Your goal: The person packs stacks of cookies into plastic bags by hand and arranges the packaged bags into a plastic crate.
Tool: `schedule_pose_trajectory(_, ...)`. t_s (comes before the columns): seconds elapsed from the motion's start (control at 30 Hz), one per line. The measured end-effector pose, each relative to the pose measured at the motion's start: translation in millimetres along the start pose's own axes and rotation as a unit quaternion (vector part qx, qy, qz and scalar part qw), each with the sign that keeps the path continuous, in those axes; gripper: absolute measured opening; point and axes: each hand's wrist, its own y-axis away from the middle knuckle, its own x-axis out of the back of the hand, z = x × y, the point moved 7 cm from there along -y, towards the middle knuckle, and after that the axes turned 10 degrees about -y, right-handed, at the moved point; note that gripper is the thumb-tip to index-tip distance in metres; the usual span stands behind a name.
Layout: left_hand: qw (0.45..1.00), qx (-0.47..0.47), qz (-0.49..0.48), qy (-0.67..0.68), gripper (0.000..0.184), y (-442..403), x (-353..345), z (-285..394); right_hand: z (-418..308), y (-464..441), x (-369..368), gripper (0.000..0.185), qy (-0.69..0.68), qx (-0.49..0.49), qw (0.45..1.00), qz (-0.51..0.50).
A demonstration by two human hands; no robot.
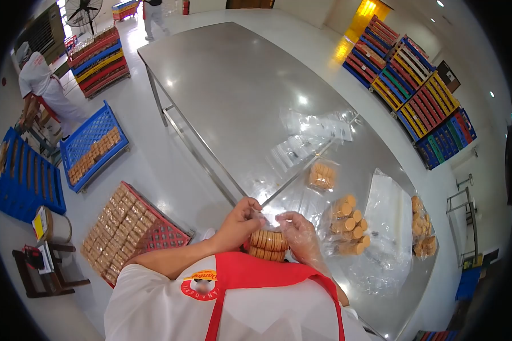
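Observation:
A clear plastic bag of round biscuits [268,245] stands in front of my apron at the table edge, its biscuits stacked in rows. My left hand [243,219] pinches the left side of the bag's open end, thumb against fingers. On the other side, my right hand [299,234], which looks covered by a clear plastic glove, pinches the right side of the same bag end. Clear film shows between the two hands above the biscuits.
On the steel table [227,85] lie a biscuit pack [322,175], loose biscuit stacks [347,224], flat plastic bags [384,210] and more packs [423,227] at right. A red crate [164,234] of packs stands left. Beyond are a blue crate [94,145] and a person [42,79].

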Motion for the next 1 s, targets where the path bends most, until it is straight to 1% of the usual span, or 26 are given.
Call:
schedule_pose_trajectory(0.03, 1.000, 0.002, -0.007, 0.021, 0.011, -4, 6, 5, -2, -5, -6, 0.019, -0.027, -0.005, 1.000, -0.001)
schedule_pose_trajectory(0.07, 0.999, 0.029, -0.036, 0.011, 0.012, -10, 12, 2, -4, -10, -12, 0.018, -0.055, -0.009, 0.998, 0.001)
schedule_pose_trajectory(0.13, 0.991, 0.084, -0.101, -0.014, 0.016, -24, 29, -3, -19, -17, -27, 0.018, -0.057, -0.023, 0.998, 0.001)
schedule_pose_trajectory(0.17, 0.988, 0.101, -0.116, -0.029, 0.018, -30, 36, 0, -25, -22, -33, 0.018, -0.061, -0.031, 0.998, 0.005)
schedule_pose_trajectory(0.23, 0.976, 0.141, -0.154, -0.062, 0.022, -40, 46, 5, -21, -31, -38, 0.019, -0.014, -0.036, 0.999, -0.012)
schedule_pose_trajectory(0.27, 0.969, 0.142, -0.171, -0.106, 0.025, -45, 50, 6, -15, -33, -38, 0.019, 0.006, -0.043, 0.999, -0.017)
schedule_pose_trajectory(0.37, 0.950, 0.079, -0.202, -0.224, 0.025, -58, 65, 10, 3, -38, -45, 0.020, -0.079, -0.070, 0.994, 0.014)
schedule_pose_trajectory(0.4, 0.934, 0.046, -0.220, -0.276, 0.027, -57, 61, 26, -2, -38, -48, 0.020, -0.095, -0.067, 0.993, 0.020)
schedule_pose_trajectory(0.5, 0.931, 0.068, -0.241, -0.264, 0.028, -65, 62, 29, 8, -40, -47, 0.020, -0.142, -0.077, 0.986, 0.032)
schedule_pose_trajectory(0.53, 0.919, 0.042, -0.262, -0.292, 0.029, -66, 58, 32, 1, -37, -45, 0.019, -0.112, -0.093, 0.988, 0.047)
schedule_pose_trajectory(0.6, 0.889, -0.011, -0.298, -0.347, 0.032, -68, 52, 40, 11, -31, -47, 0.026, -0.218, -0.115, 0.967, 0.070)
schedule_pose_trajectory(0.63, 0.875, -0.008, -0.312, -0.370, 0.036, -68, 50, 46, 17, -28, -48, 0.030, -0.270, -0.122, 0.952, 0.079)
schedule_pose_trajectory(0.7, 0.846, -0.009, -0.336, -0.413, 0.047, -68, 42, 61, 22, -22, -43, 0.036, -0.146, -0.101, 0.982, 0.060)
schedule_pose_trajectory(0.73, 0.833, -0.025, -0.344, -0.432, 0.051, -69, 39, 63, 21, -20, -41, 0.040, -0.081, -0.089, 0.992, 0.047)
schedule_pose_trajectory(0.8, 0.805, -0.056, -0.356, -0.471, 0.059, -70, 39, 66, 12, -10, -51, 0.049, -0.112, -0.071, 0.991, 0.019)
schedule_pose_trajectory(0.83, 0.778, -0.096, -0.372, -0.497, 0.059, -71, 35, 71, 7, -7, -54, 0.054, -0.126, -0.061, 0.990, 0.004)
schedule_pose_trajectory(0.87, 0.750, -0.134, -0.386, -0.520, 0.058, -72, 30, 74, 8, -5, -57, 0.063, -0.153, -0.067, 0.986, -0.019)
schedule_pose_trajectory(0.9, 0.720, -0.170, -0.400, -0.542, 0.057, -71, 26, 77, 6, -4, -56, 0.063, -0.136, -0.064, 0.989, -0.006)
schedule_pose_trajectory(0.97, 0.708, -0.127, -0.419, -0.554, 0.057, -76, 21, 71, 2, 0, -56, 0.064, -0.105, -0.059, 0.992, 0.021)
schedule_pose_trajectory(1.0, 0.702, -0.106, -0.429, -0.559, 0.057, -78, 18, 68, 4, 2, -55, 0.065, -0.174, -0.064, 0.982, 0.021)
